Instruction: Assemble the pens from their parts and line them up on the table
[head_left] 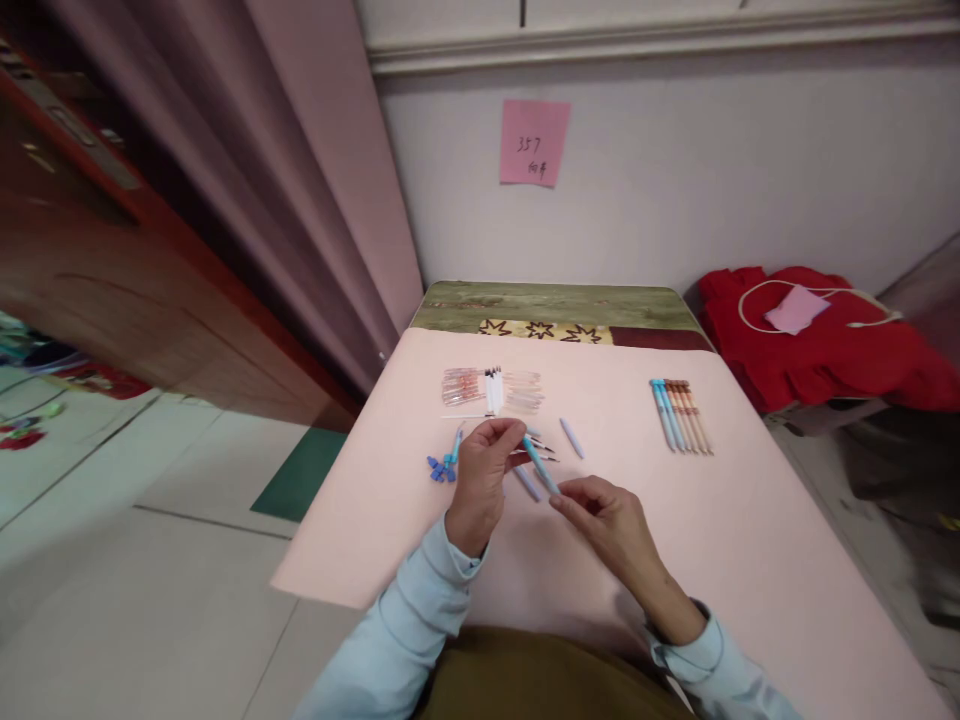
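Above the middle of the pink-covered table, my left hand (486,475) pinches the upper end of a blue pen (541,467). The thumb and fingers of my right hand (611,520) close on the pen's lower end. Below and behind it lie a lilac pen barrel (526,485) and several dark-tipped refills (545,446), partly hidden by my left hand. Another lilac barrel (572,438) lies apart, just beyond the pen. Left of my left hand is a small pile of dark blue pen parts (441,470) with a light blue piece (455,443) beside it.
Clear tubes with orange-red markings (461,387), white refills (493,390) and pale clear tubes (523,391) lie grouped at the back. A row of blue and brown pens (681,417) lies to the right. Red cloth (810,350) with a cable sits beyond the table's right edge.
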